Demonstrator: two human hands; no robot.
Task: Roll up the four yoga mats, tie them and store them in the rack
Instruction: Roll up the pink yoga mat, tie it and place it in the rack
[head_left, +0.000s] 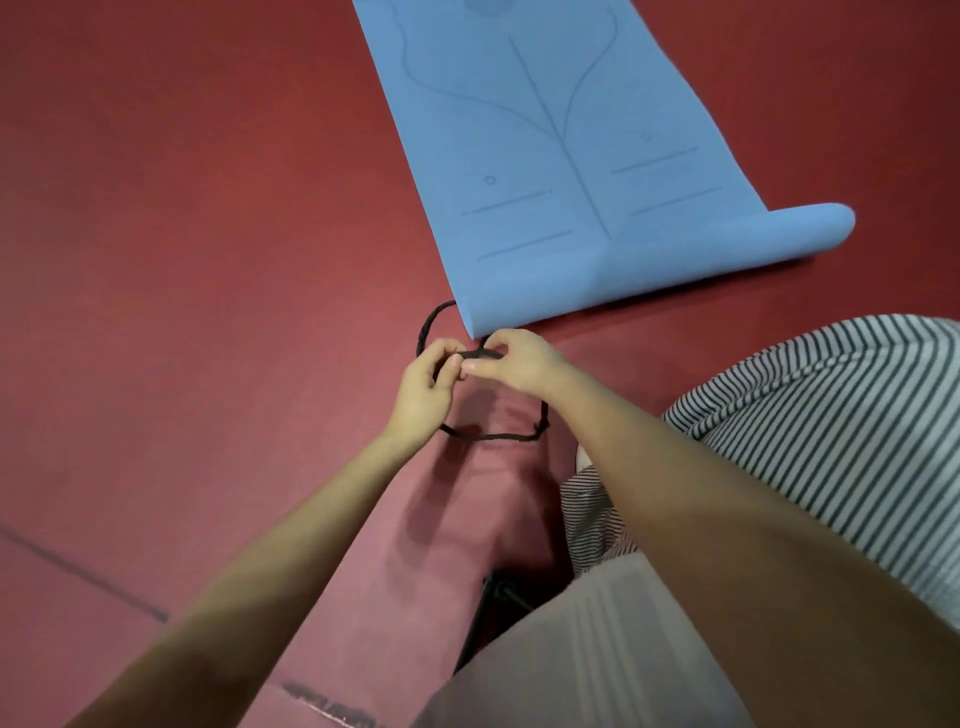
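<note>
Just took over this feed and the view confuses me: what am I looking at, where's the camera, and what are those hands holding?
No machine here: a person works with bare hands. The one picture comes from a camera worn on the head, looking down. The left hand and right hand both pinch a looped black strap over the red floor. Beyond it a blue yoga mat lies unrolled, its near end curling up. The striped cloth at right is the person's clothing.

No words or numbers can be read; the blue mat (545, 156) shows only printed lines and small circles, perhaps with faint, blurred lettering.
</note>
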